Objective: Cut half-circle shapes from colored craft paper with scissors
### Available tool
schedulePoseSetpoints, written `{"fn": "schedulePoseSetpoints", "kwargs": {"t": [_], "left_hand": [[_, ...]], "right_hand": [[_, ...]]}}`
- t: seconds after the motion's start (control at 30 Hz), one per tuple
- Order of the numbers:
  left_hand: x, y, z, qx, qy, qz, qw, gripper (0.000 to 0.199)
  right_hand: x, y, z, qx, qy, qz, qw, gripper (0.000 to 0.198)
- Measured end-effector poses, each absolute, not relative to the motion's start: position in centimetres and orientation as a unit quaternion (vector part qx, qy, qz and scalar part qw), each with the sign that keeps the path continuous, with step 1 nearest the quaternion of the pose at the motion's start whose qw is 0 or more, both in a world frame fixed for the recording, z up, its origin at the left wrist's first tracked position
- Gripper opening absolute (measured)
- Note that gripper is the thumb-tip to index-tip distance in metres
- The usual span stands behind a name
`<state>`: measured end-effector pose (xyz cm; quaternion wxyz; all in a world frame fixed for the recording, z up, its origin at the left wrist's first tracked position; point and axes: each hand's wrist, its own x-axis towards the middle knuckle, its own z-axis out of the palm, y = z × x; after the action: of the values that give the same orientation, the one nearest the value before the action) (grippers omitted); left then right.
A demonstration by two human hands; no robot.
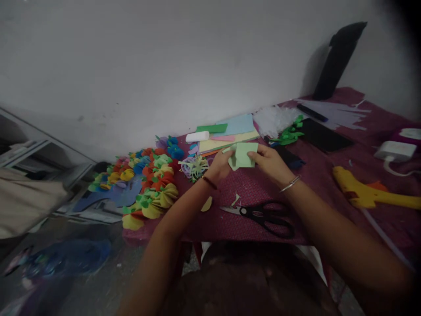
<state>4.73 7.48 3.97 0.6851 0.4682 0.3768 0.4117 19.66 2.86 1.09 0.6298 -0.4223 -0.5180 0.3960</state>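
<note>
Closest in, dark clothing [243, 281] over the lap, right up at the near edge of the table [226, 235]. Just inside that edge, black-handled scissors [251, 212], blades aimed left, yellow scrap [207, 204] beside the tips. Beyond, a strip of maroon cloth [238, 186], with some room for moving. And up over mid-table, light green paper [245, 153], folded, long axis running left to right, squarer flap toward the right! Pinched at its right edge by the right hand [268, 160], thumb in front; pinched at the left end by the left hand [222, 165], fingertips partly hidden. Tight on the left: curly paper strips [194, 166], then bright paper decorations [161, 180]. Close behind, stacked coloured sheets [237, 127], then the wall [197, 66].
</note>
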Motion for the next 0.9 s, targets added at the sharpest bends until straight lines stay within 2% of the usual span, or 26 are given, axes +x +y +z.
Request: {"fn": "schedulePoseSetpoints", "kwargs": {"t": [0.17,0.27,0.37,0.47,0.57,0.67,0.9], "left_hand": [[3.1,2.5,5.2,0.305,0.27,0.431,0.806,0.029],[1.8,-0.2,5.3,0.323,0.203,0.456,0.804,0.033],[1.5,-1.7,4.7,0.374,0.194,0.486,0.766,0.052],[1.9,-1.7,4.0,0.389,0.178,0.529,0.733,0.045],[2.1,-1.4,3.8,0.388,0.176,0.555,0.715,0.04],[1.8,-1.3,3.9,0.38,0.179,0.561,0.713,0.04],[1.6,-1.7,4.2,0.355,0.184,0.564,0.723,0.04]], "right_hand": [[17.6,0.0,2.4,-0.469,-0.692,0.127,0.533,0.013],[16.5,-1.6,3.3,-0.425,-0.747,0.001,0.511,0.013],[15.9,-2.4,3.7,-0.393,-0.761,-0.074,0.511,0.013],[15.7,-2.5,3.5,-0.395,-0.749,-0.095,0.523,0.011],[15.4,-2.4,3.3,-0.41,-0.719,-0.06,0.558,0.009],[15.1,-2.4,3.3,-0.406,-0.703,-0.038,0.583,0.007],[14.6,-2.6,3.6,-0.418,-0.686,-0.086,0.589,0.006]]}}
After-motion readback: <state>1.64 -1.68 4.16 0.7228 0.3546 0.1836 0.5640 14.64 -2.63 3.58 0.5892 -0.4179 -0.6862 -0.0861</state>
